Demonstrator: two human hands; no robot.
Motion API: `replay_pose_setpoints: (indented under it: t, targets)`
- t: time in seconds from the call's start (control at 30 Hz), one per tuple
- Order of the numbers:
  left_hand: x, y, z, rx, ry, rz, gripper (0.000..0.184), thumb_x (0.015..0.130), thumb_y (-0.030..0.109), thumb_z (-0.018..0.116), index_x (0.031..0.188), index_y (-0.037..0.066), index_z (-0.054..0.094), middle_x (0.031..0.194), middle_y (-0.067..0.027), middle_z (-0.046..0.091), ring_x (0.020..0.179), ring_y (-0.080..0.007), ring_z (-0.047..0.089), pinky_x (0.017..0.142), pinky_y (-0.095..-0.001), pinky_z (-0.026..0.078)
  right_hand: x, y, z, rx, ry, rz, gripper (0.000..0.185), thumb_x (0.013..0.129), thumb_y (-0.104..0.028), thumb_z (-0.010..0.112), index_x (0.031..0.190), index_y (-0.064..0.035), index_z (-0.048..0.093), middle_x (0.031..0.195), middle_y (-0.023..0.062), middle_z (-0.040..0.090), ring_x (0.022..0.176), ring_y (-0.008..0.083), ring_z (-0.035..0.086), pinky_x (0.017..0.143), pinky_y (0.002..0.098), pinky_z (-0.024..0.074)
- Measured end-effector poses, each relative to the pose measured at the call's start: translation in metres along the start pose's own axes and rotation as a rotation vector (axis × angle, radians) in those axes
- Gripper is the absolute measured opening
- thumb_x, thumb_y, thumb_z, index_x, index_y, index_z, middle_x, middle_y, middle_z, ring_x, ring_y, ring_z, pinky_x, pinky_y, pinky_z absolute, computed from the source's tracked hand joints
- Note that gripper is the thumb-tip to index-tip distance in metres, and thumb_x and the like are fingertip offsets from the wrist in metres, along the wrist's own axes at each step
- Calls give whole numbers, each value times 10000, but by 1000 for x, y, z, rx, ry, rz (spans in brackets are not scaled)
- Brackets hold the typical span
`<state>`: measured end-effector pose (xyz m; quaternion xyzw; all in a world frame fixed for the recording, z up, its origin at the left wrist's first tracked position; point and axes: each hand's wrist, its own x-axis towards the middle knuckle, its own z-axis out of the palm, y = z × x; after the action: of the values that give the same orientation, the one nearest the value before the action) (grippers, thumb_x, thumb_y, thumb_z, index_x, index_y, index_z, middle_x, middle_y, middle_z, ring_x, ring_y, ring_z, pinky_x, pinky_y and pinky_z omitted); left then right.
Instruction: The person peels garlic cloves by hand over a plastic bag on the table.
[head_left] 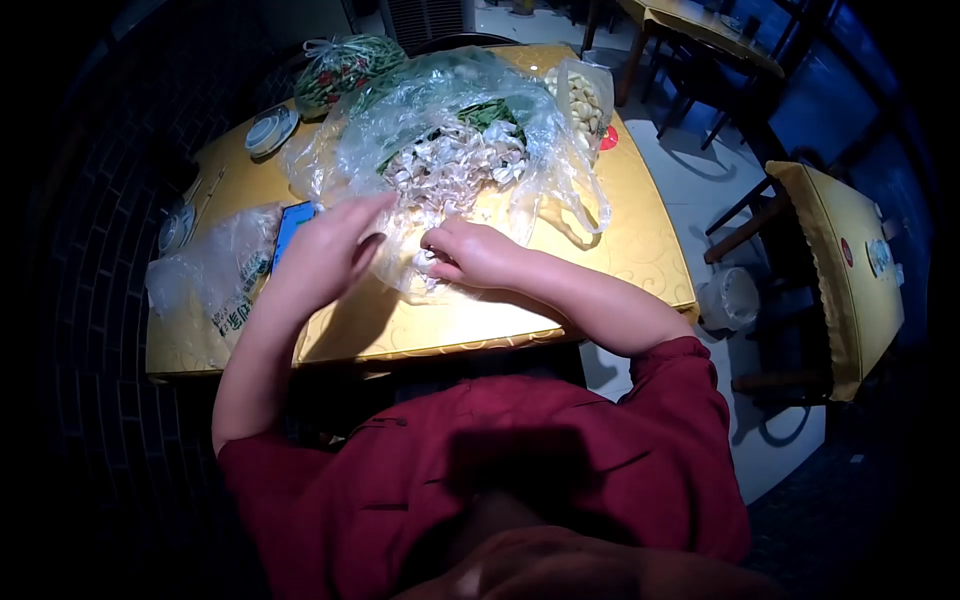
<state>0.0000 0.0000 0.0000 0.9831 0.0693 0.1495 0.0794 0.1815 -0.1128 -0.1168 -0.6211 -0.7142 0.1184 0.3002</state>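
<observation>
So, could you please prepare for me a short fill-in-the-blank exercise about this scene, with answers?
1. The phone lies near the left hand, and its lit screen is ____ in colour.
2. Garlic skins lie heaped on see-through ____ sheeting.
3. In the camera view, the bag of peeled cloves sits to the ____ of that heap.

Missing words: blue; plastic; right.

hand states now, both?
Left hand: partly open, no held item visible.
Right hand: curled at the garlic; whether it grips any can't be told.
</observation>
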Motion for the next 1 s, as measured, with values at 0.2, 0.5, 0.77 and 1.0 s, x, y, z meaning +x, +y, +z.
replay_pose_setpoints:
  t: [0.2, 0.5, 0.77, 1.0]
  targets:
    - [26, -15, 58, 288, -9, 297, 371, 797, 84, 439, 1166, 65, 480, 1089, -161, 536, 946, -311, 556, 953, -466, 323, -6, -2, -8, -57, -12, -23, 312, 751, -244, 631, 963, -44, 522, 889, 166, 542, 827, 346, 549, 716, 412, 453]
    - [9, -32, 24, 590, -371, -175, 163, 753, 91, 493, 895, 40, 554, 790, -123, 619, 751, -286, 605, 859, -496, 356, -6, -1, -15, 50, -4, 7, 317, 775, -266, 617, 993, -44, 553, 902, 157, 548, 855, 324, 543, 751, 387, 441]
    - [49, -2, 46, -485, -76, -118, 639, 724, 249, 662, 1256, 27, 387, 1101, -206, 542, 1017, -334, 532, 838, -363, 433, 23, 15, -46, 221, 224, -15, 316, 788, -206, 628, 1053, -51, 553, 850, 90, 575, 744, 175, 555, 661, 295, 451]
    - [69, -15, 78, -596, 33, -153, 525, 708, 142, 656, 1172, 14, 446, 1040, -177, 575, 910, -289, 591, 750, -332, 478, 32, 24, -51, 443, 209, 293, 298, 757, -267, 675, 897, -25, 569, 762, 96, 606, 695, 190, 589, 614, 296, 456]
